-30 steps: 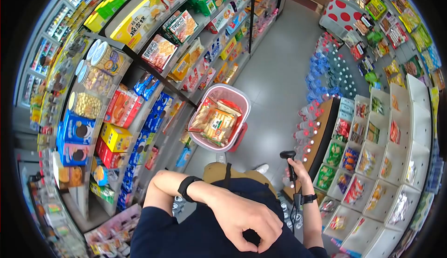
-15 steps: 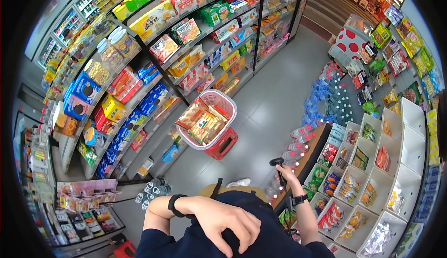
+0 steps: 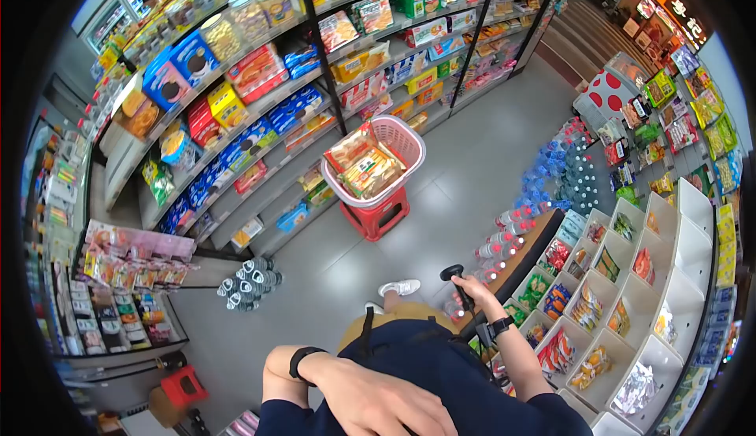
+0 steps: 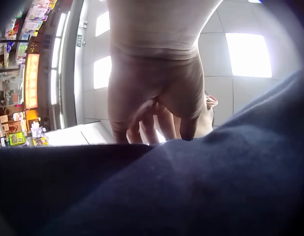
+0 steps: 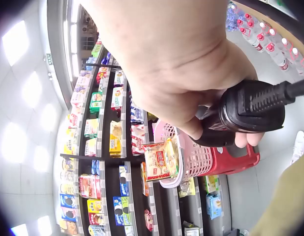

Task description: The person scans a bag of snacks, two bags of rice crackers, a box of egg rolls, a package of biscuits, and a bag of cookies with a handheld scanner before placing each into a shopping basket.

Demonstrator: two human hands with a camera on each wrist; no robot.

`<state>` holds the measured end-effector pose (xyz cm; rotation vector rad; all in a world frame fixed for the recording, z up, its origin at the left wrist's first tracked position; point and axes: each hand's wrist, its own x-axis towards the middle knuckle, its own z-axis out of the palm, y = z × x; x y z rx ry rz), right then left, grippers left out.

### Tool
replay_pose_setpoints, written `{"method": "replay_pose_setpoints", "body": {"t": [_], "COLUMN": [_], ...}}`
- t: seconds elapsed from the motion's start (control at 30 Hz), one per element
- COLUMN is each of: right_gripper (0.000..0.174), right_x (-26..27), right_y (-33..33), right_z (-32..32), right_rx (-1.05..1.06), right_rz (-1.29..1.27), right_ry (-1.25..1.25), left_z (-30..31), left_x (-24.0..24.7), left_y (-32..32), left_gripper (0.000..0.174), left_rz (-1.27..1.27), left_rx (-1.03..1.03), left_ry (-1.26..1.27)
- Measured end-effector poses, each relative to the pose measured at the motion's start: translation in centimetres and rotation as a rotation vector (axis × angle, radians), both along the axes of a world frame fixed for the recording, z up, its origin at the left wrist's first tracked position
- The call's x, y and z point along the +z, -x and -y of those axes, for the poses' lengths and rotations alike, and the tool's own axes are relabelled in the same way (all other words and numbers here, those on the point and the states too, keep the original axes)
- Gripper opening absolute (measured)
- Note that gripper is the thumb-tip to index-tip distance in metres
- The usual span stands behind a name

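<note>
Shelving (image 3: 324,58) packed with snack boxes runs along the left and far side of the shop, over grey tiled floor (image 3: 472,149). Lit panels break up the ceiling (image 4: 216,64). White bins (image 3: 697,255) of small packets stand at the right, bottles (image 3: 496,243) with red caps beside them. Close to the shelving, a red stool (image 3: 386,219) bears a pink basket (image 3: 399,133) of packets.

Dark cloth of the person's shirt (image 3: 425,349) fills the lower middle. The left arm folds across it; the left hand (image 3: 386,404) lies back upward, fingers loose and slightly apart, tips out of sight. The right arm reaches forward and out to the side, the right hand (image 3: 472,288) wrapping its fingers round the handle of a black handheld device (image 3: 453,272) with a cable.
</note>
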<state>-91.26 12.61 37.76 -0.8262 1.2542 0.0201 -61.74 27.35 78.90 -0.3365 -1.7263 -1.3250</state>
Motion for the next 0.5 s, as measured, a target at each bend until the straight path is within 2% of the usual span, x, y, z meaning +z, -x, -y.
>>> {"method": "replay_pose_setpoints", "body": {"t": [0.07, 0.2, 0.5], "right_gripper": [0.045, 0.045, 0.045], "right_x": [0.4, 2.3, 2.4], "right_y": [0.2, -0.4, -1.4], "right_z": [-0.9, -2.7, -4.7], "right_rx": [0.007, 0.026, 0.065], "right_rz": [0.009, -0.039, 0.01], "right_ry": [0.013, 0.024, 0.065], "left_z": [-1.5, -4.2, -7.4], "left_x": [0.1, 1.0, 3.0], "left_y": [-0.1, -0.8, 0.2], "left_gripper": [0.022, 0.02, 0.021], "left_rz": [-0.071, -0.037, 0.131], "left_rx": [0.033, 0.015, 0.072], "left_ry": [-0.045, -0.052, -0.019]}}
